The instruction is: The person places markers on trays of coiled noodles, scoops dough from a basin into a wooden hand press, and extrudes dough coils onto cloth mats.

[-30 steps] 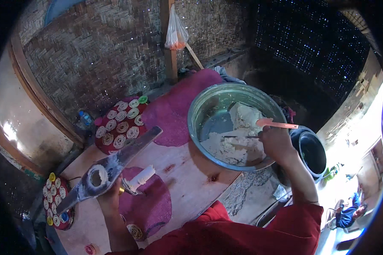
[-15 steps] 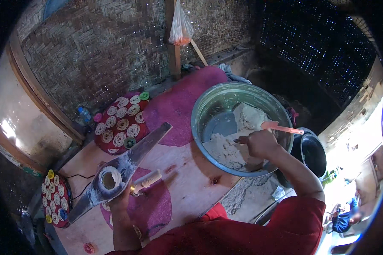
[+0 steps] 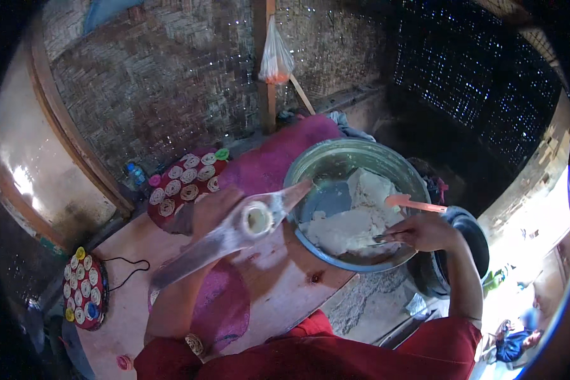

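My left hand point(image 3: 214, 212) is closed around a long wooden press point(image 3: 225, 237), tilted over the table toward the basin. A round, dough-smeared opening shows in its middle, and its outline is blurred by motion. My right hand point(image 3: 424, 231) is inside the big green basin point(image 3: 335, 147), fingers pressed together in the pale dough point(image 3: 342, 231). Exactly how much dough they grip is hidden. A pink plastic spatula point(image 3: 418, 203) rests across the dough just beyond my right hand, its handle over the basin's right rim.
Red round trays with pale dough coils stand at the back point(image 3: 161, 212) and at left point(image 3: 85, 288). Purple mats point(image 3: 218, 310) lie on the table point(image 3: 272, 285). A dark bucket point(image 3: 472, 244) stands right of the basin. A plastic bag point(image 3: 276, 60) hangs on a post. Another person point(image 3: 514, 342) sits far right.
My left hand has lifted the press up and right, toward the basin. My right hand has moved right and slightly nearer within the dough.
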{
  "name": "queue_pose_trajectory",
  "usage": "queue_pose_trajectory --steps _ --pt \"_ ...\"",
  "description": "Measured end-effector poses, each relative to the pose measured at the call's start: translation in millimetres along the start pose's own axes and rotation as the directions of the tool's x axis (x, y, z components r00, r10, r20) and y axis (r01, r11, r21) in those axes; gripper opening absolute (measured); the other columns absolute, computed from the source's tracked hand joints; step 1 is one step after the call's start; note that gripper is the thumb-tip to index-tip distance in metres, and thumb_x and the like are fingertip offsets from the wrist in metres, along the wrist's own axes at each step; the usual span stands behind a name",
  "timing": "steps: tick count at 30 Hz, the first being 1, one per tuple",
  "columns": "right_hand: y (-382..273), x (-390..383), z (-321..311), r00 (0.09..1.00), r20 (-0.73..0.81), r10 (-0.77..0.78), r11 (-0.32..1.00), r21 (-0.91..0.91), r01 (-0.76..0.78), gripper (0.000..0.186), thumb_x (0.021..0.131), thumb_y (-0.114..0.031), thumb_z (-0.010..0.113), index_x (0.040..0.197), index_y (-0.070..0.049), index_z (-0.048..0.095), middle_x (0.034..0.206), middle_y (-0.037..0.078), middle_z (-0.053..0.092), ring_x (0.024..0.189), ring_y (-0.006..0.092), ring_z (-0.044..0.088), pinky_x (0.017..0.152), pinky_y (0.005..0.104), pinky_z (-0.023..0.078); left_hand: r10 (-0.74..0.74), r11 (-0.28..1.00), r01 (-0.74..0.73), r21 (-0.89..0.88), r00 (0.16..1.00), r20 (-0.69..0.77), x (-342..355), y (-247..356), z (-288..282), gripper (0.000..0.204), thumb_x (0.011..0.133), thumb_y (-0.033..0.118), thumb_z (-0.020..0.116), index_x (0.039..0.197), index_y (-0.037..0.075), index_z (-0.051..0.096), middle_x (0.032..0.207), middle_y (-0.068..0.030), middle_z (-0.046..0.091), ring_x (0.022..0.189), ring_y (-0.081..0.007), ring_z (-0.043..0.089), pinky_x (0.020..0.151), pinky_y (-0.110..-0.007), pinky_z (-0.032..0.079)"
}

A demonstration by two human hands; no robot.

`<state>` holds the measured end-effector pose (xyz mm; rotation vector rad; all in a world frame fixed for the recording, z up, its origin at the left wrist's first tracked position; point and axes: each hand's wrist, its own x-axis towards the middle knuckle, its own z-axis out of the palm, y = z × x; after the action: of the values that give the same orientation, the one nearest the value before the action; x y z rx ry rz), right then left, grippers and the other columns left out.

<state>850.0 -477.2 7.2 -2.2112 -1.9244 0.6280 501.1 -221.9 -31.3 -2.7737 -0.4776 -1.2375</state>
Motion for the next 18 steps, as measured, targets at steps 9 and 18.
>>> queue_pose_trajectory --steps 9,18 --pt "17.2 -27.3 -55.1 0.985 -0.044 -0.165 0.851 0.498 0.165 0.031 0.087 -0.027 0.061 0.105 -0.003 0.065 0.092 0.01 0.068 0.085 0.0132 0.062 0.075 0.0278 0.048 0.118 0.981 -0.104 -0.164 0.99 0.078 83.1 68.5 41.3 0.022 0.074 0.027 0.063 0.08 0.009 0.054 0.074 -0.0105 0.053 0.067 -0.0306 0.058 0.055 -0.04 0.044" --pt "-80.6 -18.2 -14.1 0.706 -0.486 -0.515 0.633 -0.771 -0.068 0.044 0.075 -0.021 0.054 0.118 -0.012 0.057 0.077 0.002 0.056 0.068 0.0162 0.059 0.061 0.0308 0.048 0.012 0.993 0.011 -0.12 0.981 0.192 116.6 106.8 57.0 0.034 0.065 0.028 0.071 0.092 0.013 0.057 0.084 -0.0094 0.059 0.077 -0.0287 0.061 0.067 -0.035 0.05"
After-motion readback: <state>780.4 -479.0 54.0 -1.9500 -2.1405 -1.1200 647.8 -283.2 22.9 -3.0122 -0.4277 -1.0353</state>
